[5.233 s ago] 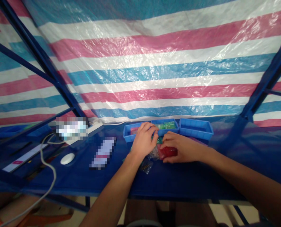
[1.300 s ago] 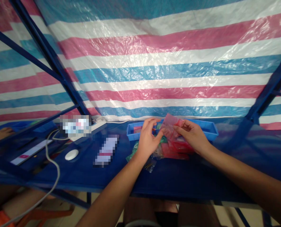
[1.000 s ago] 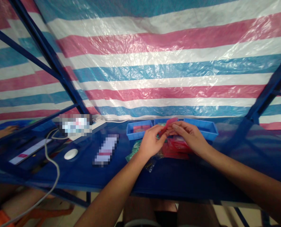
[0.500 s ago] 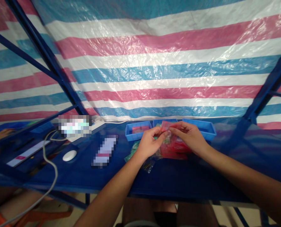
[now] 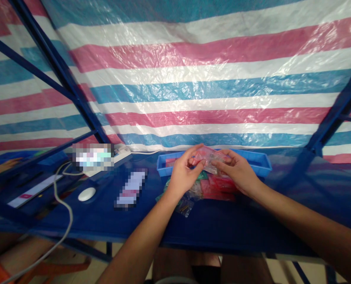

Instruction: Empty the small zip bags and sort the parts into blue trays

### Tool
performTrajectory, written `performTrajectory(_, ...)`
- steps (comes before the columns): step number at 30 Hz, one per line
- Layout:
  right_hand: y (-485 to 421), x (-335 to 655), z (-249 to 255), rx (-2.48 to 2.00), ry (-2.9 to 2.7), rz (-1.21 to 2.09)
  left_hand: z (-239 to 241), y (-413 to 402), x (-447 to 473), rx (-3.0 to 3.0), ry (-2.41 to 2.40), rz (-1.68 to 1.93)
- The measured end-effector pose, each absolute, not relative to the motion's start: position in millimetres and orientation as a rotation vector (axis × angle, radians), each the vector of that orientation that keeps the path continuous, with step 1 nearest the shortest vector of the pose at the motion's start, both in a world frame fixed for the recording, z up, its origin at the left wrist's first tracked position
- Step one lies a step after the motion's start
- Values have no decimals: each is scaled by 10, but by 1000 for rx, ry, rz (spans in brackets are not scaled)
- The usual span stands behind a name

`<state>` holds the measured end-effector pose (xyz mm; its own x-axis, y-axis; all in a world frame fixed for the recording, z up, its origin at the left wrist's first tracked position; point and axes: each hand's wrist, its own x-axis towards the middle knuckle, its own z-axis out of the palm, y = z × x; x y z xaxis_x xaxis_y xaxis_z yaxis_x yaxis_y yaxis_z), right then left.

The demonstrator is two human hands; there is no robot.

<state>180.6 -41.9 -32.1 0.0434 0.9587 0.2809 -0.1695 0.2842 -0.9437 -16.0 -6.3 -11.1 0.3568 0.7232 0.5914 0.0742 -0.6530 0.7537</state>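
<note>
Between my two hands is a small red-tinted clear plastic bag (image 5: 208,158), raised over the table. My left hand (image 5: 184,170) pinches its left side, thumb in front. My right hand (image 5: 236,169) grips the right side in the same way. What the bag contains is too blurred to name. Beneath them lie several red plastic bags (image 5: 219,187), green bags (image 5: 167,188) and a clear bag with small dark and brass-coloured pieces (image 5: 186,206). Behind the hands stand blue trays, the left tray (image 5: 164,172) with something red in it, the right tray (image 5: 260,171) partly covered by my hand.
A phone (image 5: 131,188) lies left of the bags, beside a white mouse-shaped object (image 5: 87,194). Further left are a power strip (image 5: 122,155), a loose white cable (image 5: 70,215) and another person's hand (image 5: 4,169). Blue metal posts (image 5: 330,114) and a striped plastic sheet (image 5: 210,90) enclose the table.
My hands have moved apart, and the bag between them is spread wider and turned more to face me. The left hand has risen slightly. The bags on the table look nearly unchanged.
</note>
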Motion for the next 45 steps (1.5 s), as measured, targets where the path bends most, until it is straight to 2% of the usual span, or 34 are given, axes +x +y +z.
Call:
performTrajectory(3,-400,1822,-318,-887,-1135,1081,-50,11,-241,2008,805,1298)
performTrajectory(9,-359,1897,-298,-917,-1212,1062,80,350,-651,1842,1287,1536)
performTrajectory(11,-360,1903,-298,-940,-1248,1052,61,469,-797,1864,1467,1518)
performTrajectory(16,-386,1873,-296,-972,-1288,1051,-29,602,-934,2026,1734,1286)
performTrajectory(35,-404,1836,-402,-1000,-1538,990,14,471,-805,2279,2120,673)
performTrajectory(40,-477,1849,-338,-1054,-1722,727,-11,365,-783,2429,2235,639)
performTrajectory(45,-588,1847,-238,-843,-2214,343,-79,330,-793,2481,2235,825)
